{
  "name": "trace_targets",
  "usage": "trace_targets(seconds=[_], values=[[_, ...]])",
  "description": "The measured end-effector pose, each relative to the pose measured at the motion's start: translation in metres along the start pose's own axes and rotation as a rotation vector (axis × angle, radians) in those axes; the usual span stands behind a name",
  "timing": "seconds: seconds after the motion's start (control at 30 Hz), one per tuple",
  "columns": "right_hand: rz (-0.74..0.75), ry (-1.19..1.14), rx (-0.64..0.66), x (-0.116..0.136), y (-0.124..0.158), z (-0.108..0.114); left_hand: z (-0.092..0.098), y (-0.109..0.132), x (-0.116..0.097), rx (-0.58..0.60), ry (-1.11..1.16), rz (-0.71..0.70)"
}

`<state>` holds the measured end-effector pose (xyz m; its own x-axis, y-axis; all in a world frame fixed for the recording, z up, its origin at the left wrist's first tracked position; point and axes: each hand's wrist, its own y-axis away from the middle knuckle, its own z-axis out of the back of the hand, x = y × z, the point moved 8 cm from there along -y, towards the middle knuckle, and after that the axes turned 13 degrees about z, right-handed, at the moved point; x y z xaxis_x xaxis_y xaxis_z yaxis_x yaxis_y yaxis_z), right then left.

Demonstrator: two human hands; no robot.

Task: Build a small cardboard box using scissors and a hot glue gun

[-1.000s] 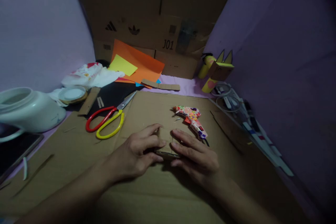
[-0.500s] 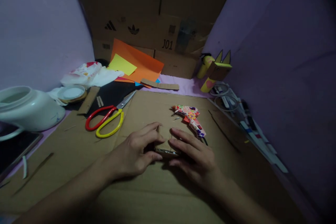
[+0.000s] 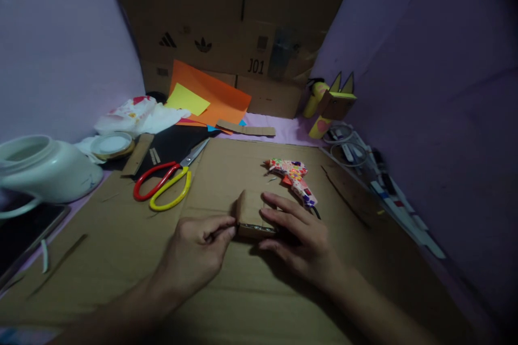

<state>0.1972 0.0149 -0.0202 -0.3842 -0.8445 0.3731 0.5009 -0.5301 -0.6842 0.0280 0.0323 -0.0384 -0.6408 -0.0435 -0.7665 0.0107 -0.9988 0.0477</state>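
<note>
A small cardboard box (image 3: 253, 209) sits in front of me on the large cardboard sheet, with a raised flap along its left side. My right hand (image 3: 299, 237) grips it from the right, fingers on its top and thumb low at the front. At the box's left front corner, my left hand (image 3: 202, 245) is closed, thumb and index finger pinched together against the edge. Whatever lies between those fingertips is too small to make out. Just beyond the box rests a flower-patterned glue gun (image 3: 293, 178), its nozzle pointing left.
Red-and-yellow-handled scissors (image 3: 172, 178) lie to the left. A white teapot (image 3: 52, 164) stands at the far left. Orange paper (image 3: 226, 97) and a cardboard strip (image 3: 246, 128) are at the back. A yellow-and-brown paper figure (image 3: 332, 105) stands back right, near white tools (image 3: 404, 215).
My left hand has come off the top of the box and moved left and down, its fingers now pinched at the corner. My right hand stays on the box.
</note>
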Motion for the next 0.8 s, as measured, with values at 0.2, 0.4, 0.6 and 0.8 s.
trace_targets(seconds=[0.2, 0.4, 0.6, 0.8], values=[[0.012, 0.013, 0.003, 0.002, -0.001, -0.001, 0.003, 0.005, -0.005, -0.035, -0.022, -0.036], [0.01, 0.0, -0.002, 0.002, -0.002, -0.001, -0.008, 0.008, 0.003, 0.045, -0.049, -0.034], [-0.011, -0.006, -0.009, 0.001, -0.001, 0.0, -0.017, 0.009, 0.015, 0.164, 0.158, 0.15], [0.011, 0.009, -0.014, 0.003, 0.0, 0.001, -0.021, 0.007, 0.022, 0.239, 0.401, 0.328]])
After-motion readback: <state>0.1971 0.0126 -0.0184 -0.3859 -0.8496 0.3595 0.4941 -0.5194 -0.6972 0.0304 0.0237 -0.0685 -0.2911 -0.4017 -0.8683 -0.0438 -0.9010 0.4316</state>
